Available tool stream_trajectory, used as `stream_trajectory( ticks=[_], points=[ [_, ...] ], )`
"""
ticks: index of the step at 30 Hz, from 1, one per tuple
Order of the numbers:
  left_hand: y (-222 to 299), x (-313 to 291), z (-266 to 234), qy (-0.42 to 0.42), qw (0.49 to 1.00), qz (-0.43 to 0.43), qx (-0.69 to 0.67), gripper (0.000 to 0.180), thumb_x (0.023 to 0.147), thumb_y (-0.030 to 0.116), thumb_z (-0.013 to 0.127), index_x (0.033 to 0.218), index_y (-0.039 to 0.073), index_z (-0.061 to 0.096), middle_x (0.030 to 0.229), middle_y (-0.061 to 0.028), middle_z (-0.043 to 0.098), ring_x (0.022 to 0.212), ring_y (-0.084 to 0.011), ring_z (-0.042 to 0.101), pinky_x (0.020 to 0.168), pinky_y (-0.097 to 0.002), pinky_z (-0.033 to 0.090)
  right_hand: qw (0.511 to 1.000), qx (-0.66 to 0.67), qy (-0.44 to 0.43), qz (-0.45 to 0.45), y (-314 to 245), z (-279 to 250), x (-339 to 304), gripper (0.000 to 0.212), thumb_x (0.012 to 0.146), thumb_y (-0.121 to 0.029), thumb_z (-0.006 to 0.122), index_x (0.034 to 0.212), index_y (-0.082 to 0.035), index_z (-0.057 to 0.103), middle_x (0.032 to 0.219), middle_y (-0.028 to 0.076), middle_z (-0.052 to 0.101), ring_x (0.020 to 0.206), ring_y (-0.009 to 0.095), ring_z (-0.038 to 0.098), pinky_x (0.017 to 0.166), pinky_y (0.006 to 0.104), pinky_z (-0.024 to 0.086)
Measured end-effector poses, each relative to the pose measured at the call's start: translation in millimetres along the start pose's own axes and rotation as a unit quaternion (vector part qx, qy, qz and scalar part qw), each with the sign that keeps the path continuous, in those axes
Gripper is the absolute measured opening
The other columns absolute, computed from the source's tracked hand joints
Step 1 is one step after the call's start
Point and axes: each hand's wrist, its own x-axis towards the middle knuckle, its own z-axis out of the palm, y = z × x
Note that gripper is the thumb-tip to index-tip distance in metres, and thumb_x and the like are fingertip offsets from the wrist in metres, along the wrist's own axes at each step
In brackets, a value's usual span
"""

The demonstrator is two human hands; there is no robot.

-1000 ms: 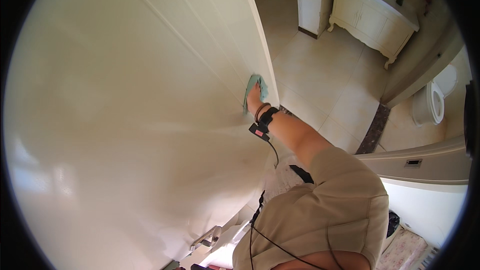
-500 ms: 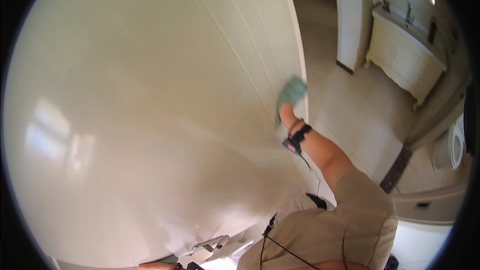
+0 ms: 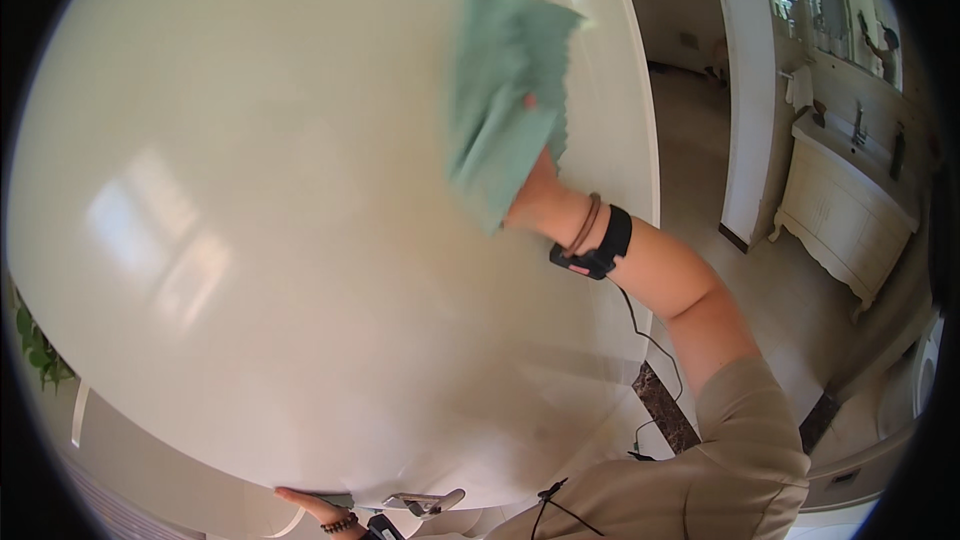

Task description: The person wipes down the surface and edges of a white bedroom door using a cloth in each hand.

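A large glossy cream door (image 3: 330,270) fills most of the view. My right hand (image 3: 535,192) is raised against its upper right part and holds a green cloth (image 3: 510,90), which covers the fingers. The cloth hangs crumpled over the hand, and its left edge is blurred. At the bottom left, my left hand (image 3: 312,504) grips the door's edge, one digit stretched along it and the others hidden. A small grey-green piece (image 3: 335,500) shows beside that hand; I cannot make out what it is. A metal door handle (image 3: 428,502) sits just right of it.
Beyond the door's right edge stand a white wall end (image 3: 745,90) and a cream washbasin cabinet (image 3: 845,205) with a tap. A dark stone threshold strip (image 3: 665,408) crosses the floor. Green leaves (image 3: 38,350) show at far left. A thin cable (image 3: 655,342) hangs from my right wrist.
My right hand has moved up and left across the door, away from its right edge, and the cloth is spread wider. The left hand stays by the handle and shows more fully.
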Motion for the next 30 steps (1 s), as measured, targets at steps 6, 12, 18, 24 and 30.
stream_trajectory(
  ticks=[6,12,18,24,30],
  points=[
    [-2,3,-35,-0.072,0.996,0.036,0.023,0.076,0.079,0.061,0.025,0.128,0.004,0.018,0.131,-0.0097,0.024,0.116,-0.0251,0.028,0.095,-0.0339,0.025,0.991,-0.038,-0.072,-0.11,52,-6,0,0.047,0.07,-0.036,0.053,0.11,-0.012,0.048,0.116,0.012,0.042,0.107,0.03,0.038,0.088,0.0443,0.03],
    [-27,1,-55,-0.087,0.996,0.003,0.014,0.073,0.08,0.059,0.024,0.126,0.002,0.024,0.127,-0.0099,0.031,0.114,-0.0242,0.033,0.094,-0.0334,0.028,0.954,0.187,0.109,0.208,89,0,104,0.036,0.082,-0.036,0.039,0.101,-0.008,0.049,0.106,0.01,0.049,0.103,0.025,0.04,0.091,0.0404,0.027],
    [-21,4,-63,-0.078,0.996,0.011,0.03,0.069,0.082,0.055,0.027,0.124,0.002,0.026,0.126,-0.0099,0.032,0.112,-0.0234,0.035,0.094,-0.0324,0.028,0.979,-0.118,0.064,-0.152,-150,26,113,0.041,0.07,-0.029,0.048,0.103,-0.005,0.05,0.104,0.014,0.048,0.11,0.031,0.032,0.092,0.0505,0.017],
    [-23,13,-69,-0.088,0.992,0.029,0.085,0.066,0.083,0.052,0.03,0.12,-0.002,0.031,0.12,-0.0115,0.038,0.108,-0.0217,0.038,0.092,-0.0327,0.03,0.874,0.003,-0.32,-0.367,-220,8,82,0.05,0.07,-0.04,0.052,0.112,-0.013,0.046,0.118,0.01,0.042,0.11,0.027,0.037,0.088,0.0427,0.032],
    [-16,3,-52,-0.052,0.989,0.07,0.123,0.05,0.081,0.051,0.035,0.076,0.002,0.042,0.074,-0.0027,0.045,0.069,-0.0127,0.042,0.063,-0.0271,0.038,0.964,-0.041,0.052,-0.258,-224,23,178,0.031,0.072,-0.032,0.047,0.072,-0.003,0.059,0.079,0.014,0.058,0.079,0.031,0.053,0.068,0.0377,0.043]
  ],
)
